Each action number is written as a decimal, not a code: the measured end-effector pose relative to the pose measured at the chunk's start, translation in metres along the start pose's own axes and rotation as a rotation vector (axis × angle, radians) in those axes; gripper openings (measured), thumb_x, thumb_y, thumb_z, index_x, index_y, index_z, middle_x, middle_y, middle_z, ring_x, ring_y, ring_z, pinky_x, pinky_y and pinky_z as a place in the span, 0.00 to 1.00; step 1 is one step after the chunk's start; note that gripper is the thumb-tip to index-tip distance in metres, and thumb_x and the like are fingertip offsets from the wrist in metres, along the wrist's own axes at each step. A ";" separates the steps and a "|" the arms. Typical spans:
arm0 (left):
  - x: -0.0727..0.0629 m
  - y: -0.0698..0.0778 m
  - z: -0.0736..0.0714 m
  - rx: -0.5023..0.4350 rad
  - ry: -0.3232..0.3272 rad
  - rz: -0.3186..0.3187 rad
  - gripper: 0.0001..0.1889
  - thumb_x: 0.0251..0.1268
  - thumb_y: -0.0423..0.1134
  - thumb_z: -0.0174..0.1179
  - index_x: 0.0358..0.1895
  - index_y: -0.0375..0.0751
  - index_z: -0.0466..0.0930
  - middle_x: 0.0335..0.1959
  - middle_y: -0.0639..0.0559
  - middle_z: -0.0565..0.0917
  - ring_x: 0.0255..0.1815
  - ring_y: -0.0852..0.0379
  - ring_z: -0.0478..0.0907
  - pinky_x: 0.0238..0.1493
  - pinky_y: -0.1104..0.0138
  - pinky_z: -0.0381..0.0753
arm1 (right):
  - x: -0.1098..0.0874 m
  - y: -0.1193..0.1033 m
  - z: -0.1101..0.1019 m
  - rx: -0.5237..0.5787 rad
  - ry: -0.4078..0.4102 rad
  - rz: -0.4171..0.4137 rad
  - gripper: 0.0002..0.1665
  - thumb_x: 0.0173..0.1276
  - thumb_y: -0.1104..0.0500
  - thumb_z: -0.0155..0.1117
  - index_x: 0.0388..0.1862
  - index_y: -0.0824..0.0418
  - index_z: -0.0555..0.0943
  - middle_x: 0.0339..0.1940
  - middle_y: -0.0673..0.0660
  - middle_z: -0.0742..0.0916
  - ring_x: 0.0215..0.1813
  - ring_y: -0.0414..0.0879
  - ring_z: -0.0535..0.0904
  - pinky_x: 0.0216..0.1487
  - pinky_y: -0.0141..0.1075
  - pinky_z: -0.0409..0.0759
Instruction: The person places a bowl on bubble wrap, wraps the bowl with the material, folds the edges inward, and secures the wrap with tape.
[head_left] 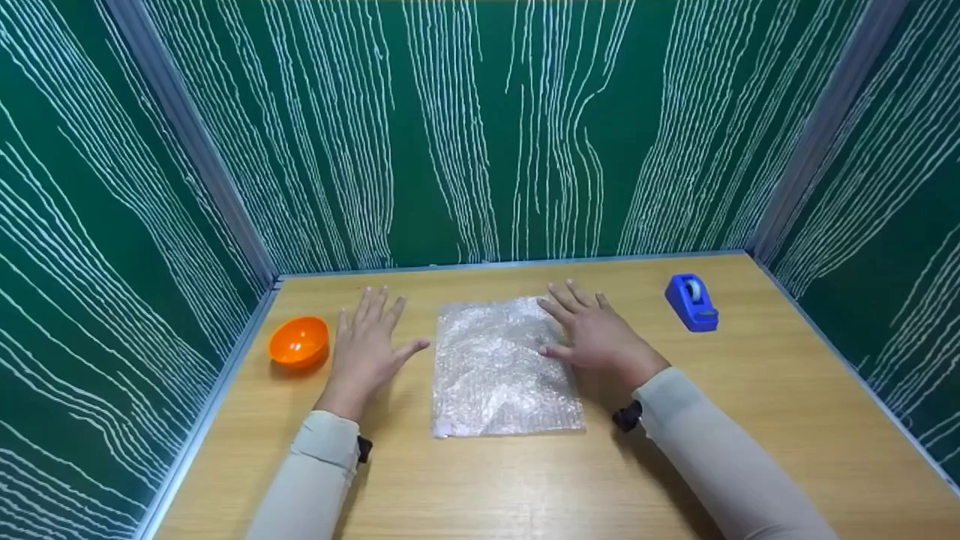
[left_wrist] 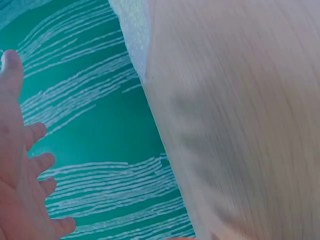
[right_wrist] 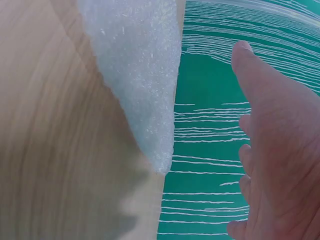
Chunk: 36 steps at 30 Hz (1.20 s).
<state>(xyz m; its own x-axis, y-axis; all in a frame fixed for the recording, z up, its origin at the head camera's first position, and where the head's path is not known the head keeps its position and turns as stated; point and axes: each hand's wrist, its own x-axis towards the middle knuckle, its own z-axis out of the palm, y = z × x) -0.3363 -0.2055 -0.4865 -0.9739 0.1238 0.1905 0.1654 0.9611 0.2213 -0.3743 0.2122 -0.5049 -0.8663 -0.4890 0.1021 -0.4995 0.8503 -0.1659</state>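
A sheet of clear bubble wrap (head_left: 502,375) lies flat in the middle of the wooden table. To its left, my left hand (head_left: 367,352) hovers over the tabletop with fingers spread, holding nothing. My right hand (head_left: 596,330) is also spread and holds nothing; in the head view its thumb and fingertips overlap the sheet's right edge. In the right wrist view that hand is apart from the bubble wrap (right_wrist: 142,75). Just left of my left hand sits an orange bowl (head_left: 300,343). Beyond my right hand stands a blue tape dispenser (head_left: 691,302) with a roll of tape in it.
Green panels (head_left: 525,135) with white wavy lines close off the back and both sides of the table (head_left: 480,487). Grey metal posts (head_left: 191,135) stand at the back corners. Dark wrist straps show at both sleeves.
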 end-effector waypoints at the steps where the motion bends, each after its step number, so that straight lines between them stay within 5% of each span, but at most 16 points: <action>1: 0.000 -0.003 -0.001 -0.002 0.002 -0.006 0.54 0.74 0.82 0.56 0.94 0.60 0.56 0.99 0.49 0.46 1.00 0.40 0.37 0.94 0.31 0.33 | 0.000 0.000 0.002 0.000 -0.003 0.000 0.58 0.80 0.23 0.62 0.97 0.45 0.56 1.00 0.55 0.52 0.99 0.66 0.41 0.91 0.77 0.44; 13: 0.003 -0.049 -0.015 -0.013 0.014 -0.115 0.54 0.75 0.79 0.61 0.94 0.56 0.57 0.98 0.43 0.46 0.99 0.34 0.35 0.92 0.25 0.34 | -0.002 0.002 0.018 0.080 -0.098 0.038 0.61 0.75 0.21 0.68 0.97 0.41 0.55 1.00 0.51 0.50 0.99 0.63 0.38 0.95 0.69 0.42; 25: 0.001 -0.092 -0.021 -0.037 0.029 -0.200 0.55 0.74 0.79 0.61 0.92 0.47 0.61 0.95 0.31 0.51 0.96 0.24 0.39 0.89 0.21 0.33 | -0.006 0.014 0.026 0.149 -0.290 0.074 0.69 0.65 0.16 0.72 0.97 0.40 0.57 0.99 0.53 0.55 0.98 0.66 0.44 0.93 0.74 0.48; 36: 0.000 -0.122 -0.018 -0.045 -0.036 -0.294 0.66 0.66 0.89 0.55 0.94 0.46 0.54 0.94 0.26 0.49 0.92 0.18 0.42 0.86 0.17 0.36 | -0.004 0.010 0.020 0.162 -0.352 0.095 0.70 0.60 0.17 0.78 0.95 0.37 0.61 0.98 0.51 0.59 0.98 0.66 0.49 0.92 0.72 0.53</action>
<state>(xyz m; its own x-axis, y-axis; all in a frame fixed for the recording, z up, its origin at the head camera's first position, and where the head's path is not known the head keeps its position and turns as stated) -0.3535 -0.3268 -0.4965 -0.9857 -0.1490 0.0781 -0.1188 0.9453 0.3038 -0.3766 0.2190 -0.5264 -0.8438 -0.4701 -0.2589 -0.3869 0.8672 -0.3135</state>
